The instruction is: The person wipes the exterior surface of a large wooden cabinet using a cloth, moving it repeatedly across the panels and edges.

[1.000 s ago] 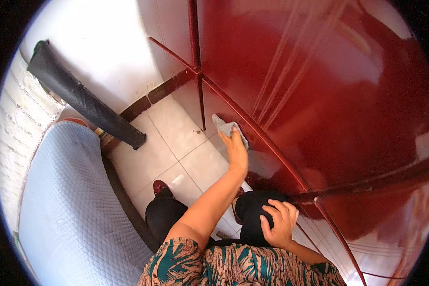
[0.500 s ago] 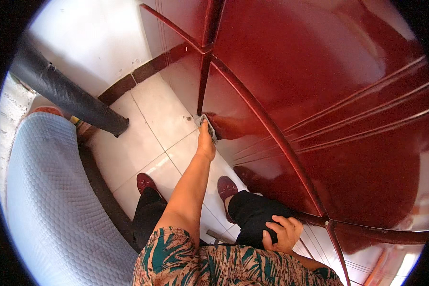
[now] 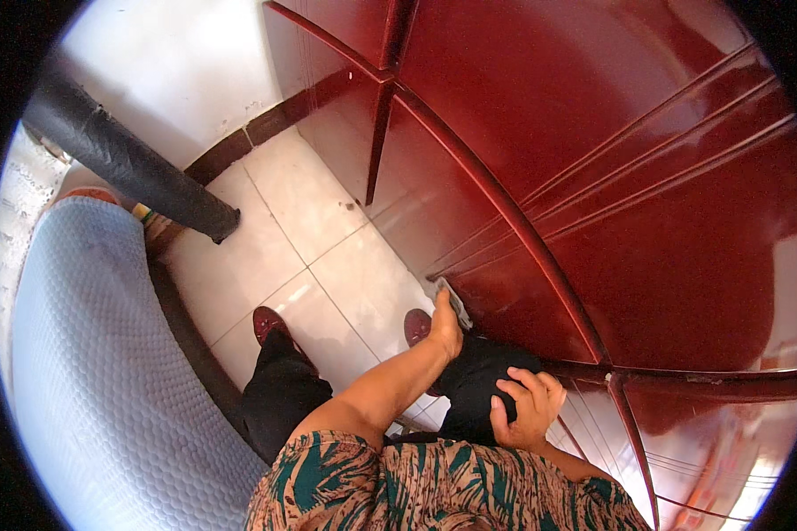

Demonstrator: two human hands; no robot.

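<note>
1. Two hands in view, well apart – left hand (image 3: 446,326) stretched down and forward, right hand (image 3: 527,407) back near the body.
2. Left hand pressed on a small grey cloth (image 3: 452,299), flat against the low edge of the dark red wooden door (image 3: 646,221), just above the white tiled floor (image 3: 310,257).
3. Right hand spread over the right knee (image 3: 483,380), fingers curled on black trouser fabric – nothing else gripped.
4. Dark red shoes (image 3: 270,323) planted on the tiles; black pipe (image 3: 124,164) leaning at left, blue quilted cover (image 3: 88,372) beside it.

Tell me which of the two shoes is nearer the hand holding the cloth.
The right shoe, beside the red door; the left hand and cloth sit right by it.
</note>
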